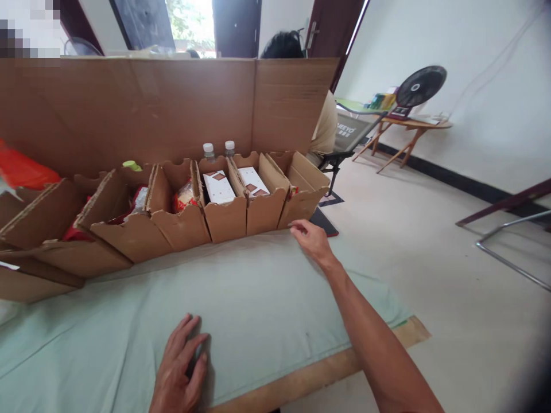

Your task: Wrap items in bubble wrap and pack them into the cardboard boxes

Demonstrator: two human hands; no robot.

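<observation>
Had left hand (178, 367) spread flat on green tablecloth (258, 287), cut off below; right hand (313, 241) loosely bent, fingers parted, beside rightmost cardboard bin (305, 207). Barely made out red packaging (294, 191) inside; saw white cartons (220, 188) in next two bins (267, 215).

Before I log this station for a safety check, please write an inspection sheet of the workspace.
Surface: pale green cloth; wooden edge showing.
Things at hand: row of cardboard bins; two hold white boxes.
Clutter: two white-capped bottles behind the bins.
Hands: left hand on the cloth; right hand by the rightmost bin, contact unclear; nothing seen held.
Cables: faint line, perhaps cord, on the wall.
Surroundings: fan on wooden table; person and chair behind cardboard panel.
</observation>
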